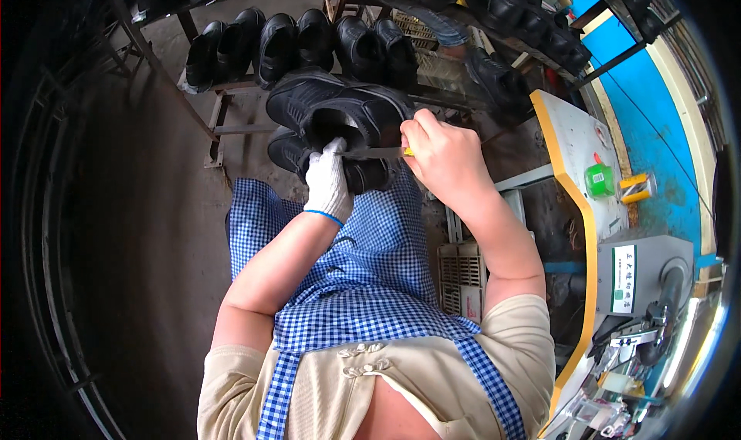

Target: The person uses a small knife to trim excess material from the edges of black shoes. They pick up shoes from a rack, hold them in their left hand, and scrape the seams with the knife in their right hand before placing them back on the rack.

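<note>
A black shoe point(340, 104) is held above my lap, its opening facing me. My left hand point(328, 181), in a white glove with a blue cuff, grips the shoe's rim from below. My bare right hand point(444, 154) is closed around a thin tool with a yellow handle point(407, 152), whose blade reaches left across the shoe's opening. A second black shoe point(293, 153) lies on my lap just under the first, partly hidden by the glove. A blue-and-white checked apron point(370, 262) covers my knees.
A metal rack point(224, 93) ahead carries a row of black shoes point(309, 42). More black shoes point(525, 15) sit on a shelf at the upper right. To my right stands a yellow-edged worktable point(571, 154) with a green container point(599, 179) and a grey machine point(644, 274).
</note>
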